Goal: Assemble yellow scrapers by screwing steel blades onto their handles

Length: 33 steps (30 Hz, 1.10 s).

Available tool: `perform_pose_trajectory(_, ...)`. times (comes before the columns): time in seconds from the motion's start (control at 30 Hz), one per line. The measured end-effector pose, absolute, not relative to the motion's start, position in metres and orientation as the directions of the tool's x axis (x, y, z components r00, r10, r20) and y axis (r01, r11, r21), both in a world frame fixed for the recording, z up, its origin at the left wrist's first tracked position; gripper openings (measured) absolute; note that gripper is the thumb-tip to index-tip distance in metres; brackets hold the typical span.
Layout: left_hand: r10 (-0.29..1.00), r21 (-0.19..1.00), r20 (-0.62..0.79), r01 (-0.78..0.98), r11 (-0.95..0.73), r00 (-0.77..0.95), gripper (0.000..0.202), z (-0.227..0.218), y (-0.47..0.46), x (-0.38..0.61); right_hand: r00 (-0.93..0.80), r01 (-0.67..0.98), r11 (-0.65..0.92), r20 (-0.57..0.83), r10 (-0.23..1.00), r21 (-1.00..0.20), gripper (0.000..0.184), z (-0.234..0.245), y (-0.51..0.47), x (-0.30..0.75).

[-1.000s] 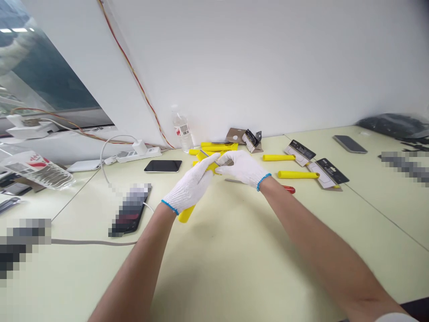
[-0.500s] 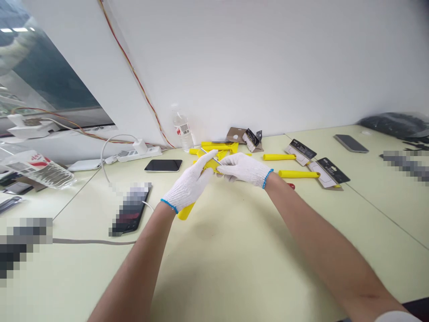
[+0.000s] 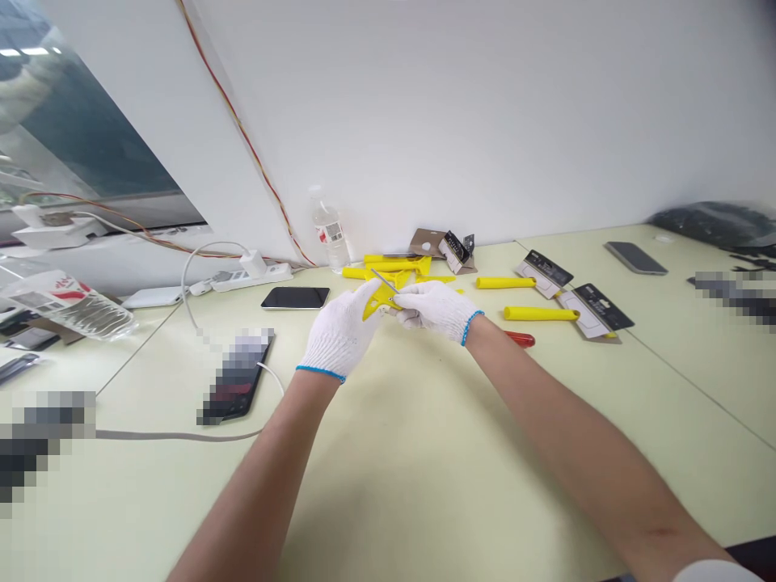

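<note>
My left hand (image 3: 339, 331), in a white knit glove with a blue cuff, is closed around a yellow scraper-like tool (image 3: 379, 300) with a fan-shaped head; the glove covers its handle. My right hand (image 3: 437, 309), gloved the same way, pinches at the right side of that head. Between its fingertips is the end of a thin grey metal strip (image 3: 384, 280), which slants across the head's upper edge. Just beyond both hands lie more yellow tools (image 3: 397, 264). A red-handled item (image 3: 521, 339) sits partly hidden behind my right wrist.
Two yellow handles (image 3: 541, 314) with black-and-white cards (image 3: 597, 309) lie to the right. Opened packaging (image 3: 456, 251) and a water bottle (image 3: 329, 230) stand by the wall. Phones (image 3: 296, 298), a power strip (image 3: 260, 276) and cables are at left; another phone (image 3: 634, 259) is far right.
My left hand has turned more upright and the yellow tool with it, so its head shows more and its handle is now hidden. My right hand has shifted slightly left, exposing more of the red item.
</note>
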<state>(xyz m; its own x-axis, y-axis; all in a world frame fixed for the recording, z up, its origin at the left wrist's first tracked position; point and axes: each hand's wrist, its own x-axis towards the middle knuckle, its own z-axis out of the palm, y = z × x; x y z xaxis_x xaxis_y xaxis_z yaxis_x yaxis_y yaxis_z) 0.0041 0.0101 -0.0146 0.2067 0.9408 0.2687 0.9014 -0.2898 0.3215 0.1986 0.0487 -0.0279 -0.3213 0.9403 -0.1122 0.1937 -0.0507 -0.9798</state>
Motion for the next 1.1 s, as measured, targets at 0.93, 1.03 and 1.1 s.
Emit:
perform_pose_trajectory(0.93,0.923,0.233,0.327,0.929,-0.287,0.203,0.053,-0.013,0.017,-0.017,-0.332,0.932,0.32,-0.046,0.942,-0.171,0.019,-0.034,0.086,0.17)
perform_pose_trajectory(1.03,0.918,0.255,0.333,0.917,-0.307,0.215,0.053,-0.013,0.017,-0.017,-0.348,0.924,0.337,-0.034,0.937,-0.181,0.021,-0.037,0.087,0.172)
perform_pose_trajectory(1.1,0.916,0.266,0.331,0.908,-0.322,0.227,0.05,-0.014,0.017,-0.016,-0.352,0.921,0.343,-0.019,0.936,-0.187,0.021,-0.039,0.087,0.172)
